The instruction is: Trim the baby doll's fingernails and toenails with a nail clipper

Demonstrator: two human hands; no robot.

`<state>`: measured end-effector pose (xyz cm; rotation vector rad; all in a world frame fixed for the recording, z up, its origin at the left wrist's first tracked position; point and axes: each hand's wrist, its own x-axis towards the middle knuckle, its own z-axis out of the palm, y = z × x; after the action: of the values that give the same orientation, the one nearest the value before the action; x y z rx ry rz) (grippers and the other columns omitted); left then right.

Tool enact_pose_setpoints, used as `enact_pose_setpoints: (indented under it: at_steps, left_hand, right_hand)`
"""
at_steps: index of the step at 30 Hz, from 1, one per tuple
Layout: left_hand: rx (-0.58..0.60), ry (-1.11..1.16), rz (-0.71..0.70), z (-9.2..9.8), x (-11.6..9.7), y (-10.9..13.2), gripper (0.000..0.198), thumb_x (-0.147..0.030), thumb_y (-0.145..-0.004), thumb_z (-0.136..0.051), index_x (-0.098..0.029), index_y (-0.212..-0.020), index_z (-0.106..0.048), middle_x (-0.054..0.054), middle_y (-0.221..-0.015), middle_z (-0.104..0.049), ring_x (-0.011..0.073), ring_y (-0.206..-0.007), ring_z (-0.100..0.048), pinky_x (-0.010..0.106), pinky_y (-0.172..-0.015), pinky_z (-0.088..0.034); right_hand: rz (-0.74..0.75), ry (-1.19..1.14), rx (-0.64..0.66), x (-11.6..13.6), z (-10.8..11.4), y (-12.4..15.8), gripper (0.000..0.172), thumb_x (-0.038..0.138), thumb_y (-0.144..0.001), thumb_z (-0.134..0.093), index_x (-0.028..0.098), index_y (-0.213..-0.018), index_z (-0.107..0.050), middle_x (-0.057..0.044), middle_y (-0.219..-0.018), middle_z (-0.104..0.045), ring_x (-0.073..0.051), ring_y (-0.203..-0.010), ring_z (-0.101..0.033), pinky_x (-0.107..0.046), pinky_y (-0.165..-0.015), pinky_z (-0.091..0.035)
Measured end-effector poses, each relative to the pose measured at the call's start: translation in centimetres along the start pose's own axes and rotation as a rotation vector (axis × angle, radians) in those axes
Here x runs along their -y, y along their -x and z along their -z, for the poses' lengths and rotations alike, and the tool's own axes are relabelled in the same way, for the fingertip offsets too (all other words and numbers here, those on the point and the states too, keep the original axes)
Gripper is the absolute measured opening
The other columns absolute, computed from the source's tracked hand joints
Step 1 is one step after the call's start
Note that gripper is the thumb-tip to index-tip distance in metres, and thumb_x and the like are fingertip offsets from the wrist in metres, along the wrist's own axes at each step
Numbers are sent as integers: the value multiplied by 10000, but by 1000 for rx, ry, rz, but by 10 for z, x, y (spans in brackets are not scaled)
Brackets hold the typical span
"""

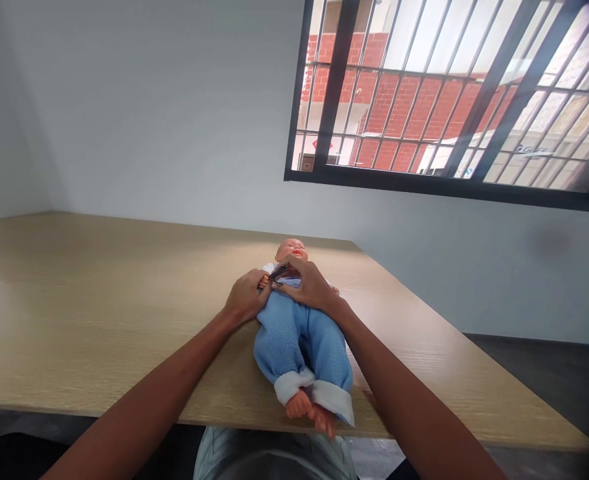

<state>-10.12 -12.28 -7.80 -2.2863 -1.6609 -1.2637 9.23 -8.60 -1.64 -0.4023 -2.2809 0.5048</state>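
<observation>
A baby doll (304, 333) in light blue fleece trousers with white cuffs lies on its back on the wooden table (124, 300), its feet towards me. My left hand (247, 295) is closed around the doll's small hand (263, 281) at its side. Over the doll's chest, my right hand (307, 283) grips a small dark nail clipper (278, 272), its tip pointing at the doll's fingers. The doll's head (291, 249) shows beyond my right hand. Much of its chest is hidden behind my hands.
The table's near edge runs just past the doll's feet (311, 410), close to my lap. Its right edge slants away towards the wall (174, 120). A barred window (424, 93) with a dark frame is at the upper right.
</observation>
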Motion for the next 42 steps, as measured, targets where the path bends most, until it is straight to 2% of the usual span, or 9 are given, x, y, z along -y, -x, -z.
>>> enact_pose_setpoints:
  at_steps: [6, 11, 18, 23, 28, 32, 35, 42]
  left_hand:
    - [-10, -3, 3, -2, 2, 0, 168, -299, -997, -580, -149, -1015, -652, 36, -941, -655, 170, -860, -617, 347, -835, -515]
    - [-18, -2, -6, -1, 2, 1, 180, -312, -992, -587, -148, -1010, -658, 42, -958, -670, 172, -864, -622, 342, -828, -514]
    - [-9, -13, -19, -1, 4, 1, 201, -327, -1011, -568, -146, -995, -654, 36, -932, -667, 168, -848, -626, 351, -833, -523]
    - [-11, -11, -26, 0, 5, 2, 177, -306, -999, -593, -145, -1029, -660, 47, -982, -682, 175, -891, -641, 362, -861, -533]
    - [-21, -7, -28, -1, 5, 2, 173, -297, -1000, -584, -145, -1037, -659, 43, -963, -681, 175, -884, -639, 356, -851, -526]
    - [-25, -9, -28, -1, 4, 1, 177, -307, -998, -580, -148, -985, -654, 37, -938, -676, 171, -861, -629, 343, -829, -517]
    - [-19, -14, -28, 0, 5, 1, 187, -311, -1002, -577, -146, -950, -649, 26, -892, -662, 165, -829, -621, 336, -807, -517]
    - [-11, -28, -28, -3, 7, 1, 179, -315, -994, -606, -141, -1001, -649, 36, -953, -665, 169, -869, -633, 356, -836, -537]
  right_hand:
    - [44, 42, 64, 3, 0, -1, 124, 299, -936, -666, 224, -1032, -641, -63, -1027, -737, -243, -971, -711, -426, -957, -554]
    - [39, 52, 63, 5, 0, -2, 165, 275, -922, -666, 224, -1071, -619, -73, -1036, -731, -249, -967, -709, -421, -918, -569]
    - [55, 60, 96, 4, 1, -1, 128, 243, -955, -612, 228, -1081, -620, -61, -1060, -732, -235, -997, -699, -403, -950, -551]
    - [74, 94, 94, 3, 1, -1, 177, 211, -931, -629, 228, -1107, -627, -55, -1075, -719, -232, -1012, -679, -395, -955, -531]
    - [81, 103, 92, 4, 0, -1, 197, 140, -910, -600, 230, -1084, -628, -29, -998, -717, -193, -887, -679, -332, -841, -541]
    - [49, 137, 16, 6, -2, 0, 286, 78, -852, -591, 215, -1104, -587, -31, -978, -688, -169, -766, -652, -306, -730, -521]
    - [48, 147, -21, 8, -4, 0, 314, 91, -836, -618, 213, -1123, -576, -32, -987, -676, -160, -748, -639, -301, -722, -516]
    - [88, 132, 16, 12, -4, 0, 269, 113, -820, -642, 212, -1070, -616, -12, -898, -662, -155, -722, -612, -288, -705, -512]
